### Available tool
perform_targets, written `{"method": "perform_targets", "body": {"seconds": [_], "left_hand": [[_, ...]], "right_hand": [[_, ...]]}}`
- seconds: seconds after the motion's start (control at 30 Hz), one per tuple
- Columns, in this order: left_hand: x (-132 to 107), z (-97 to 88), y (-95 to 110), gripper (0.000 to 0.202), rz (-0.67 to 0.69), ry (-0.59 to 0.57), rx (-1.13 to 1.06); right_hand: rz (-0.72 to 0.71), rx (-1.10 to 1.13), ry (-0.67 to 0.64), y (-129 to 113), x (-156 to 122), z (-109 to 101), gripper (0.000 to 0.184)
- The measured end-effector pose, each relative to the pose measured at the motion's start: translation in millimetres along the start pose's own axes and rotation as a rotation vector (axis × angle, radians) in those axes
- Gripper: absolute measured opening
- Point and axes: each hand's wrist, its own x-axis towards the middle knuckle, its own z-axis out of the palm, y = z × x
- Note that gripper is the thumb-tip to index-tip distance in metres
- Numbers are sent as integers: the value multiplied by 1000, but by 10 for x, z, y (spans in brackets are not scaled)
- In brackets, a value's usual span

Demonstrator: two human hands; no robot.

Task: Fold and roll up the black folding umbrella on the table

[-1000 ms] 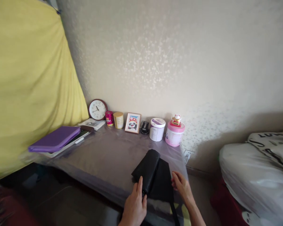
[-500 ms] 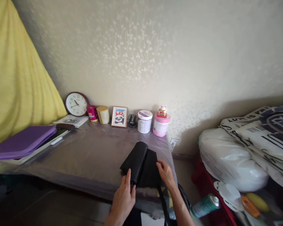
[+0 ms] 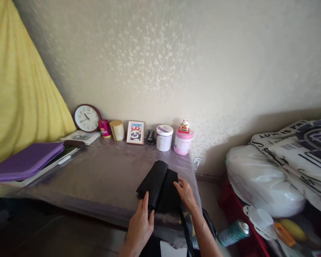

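Two hands [image 3: 141,223] [image 3: 186,193], one black bundle [image 3: 154,184]

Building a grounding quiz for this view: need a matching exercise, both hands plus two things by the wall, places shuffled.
Column 1
1. Left hand
2. Right hand
3. Cat figurine
4. Framed panda picture

Column 2
A. Between the yellow-lidded jar and the small black device
B. At the right edge of the flat black part
C. On top of the pink-lidded tub
D. At the near end of the rolled black part

Pairs: 1-D, 2-B, 3-C, 4-A
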Motion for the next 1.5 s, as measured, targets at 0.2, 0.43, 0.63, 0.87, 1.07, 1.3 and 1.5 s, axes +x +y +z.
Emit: {"method": "perform_targets", "body": {"seconds": [0.2, 0.43, 0.63, 0.87, 1.07, 1.3, 1.5], "left_hand": [[2, 2, -13, 54, 16, -2, -15], [9, -4, -33, 55, 21, 7, -8], [24, -19, -29, 54, 6, -39, -13], [39, 14, -45, 47, -6, -54, 0], [22, -67, 1, 66, -81, -39, -115], [24, -189, 70, 66, -39, -126, -137], [23, -106, 32, 56, -4, -112, -53]], "right_hand": [[-14, 343, -150, -225, 22, 47, 37], [3, 355, -120, -632, 86, 357, 45], [-97, 157, -102, -798, 116, 620, 41], [-181, -197, -142, -912, 74, 759, 36], [-194, -420, -183, -1001, 48, 791, 35], [-294, -583, -219, -1051, -38, 839, 21], [-428, -392, -363, -975, -10, 703, 26]]}}
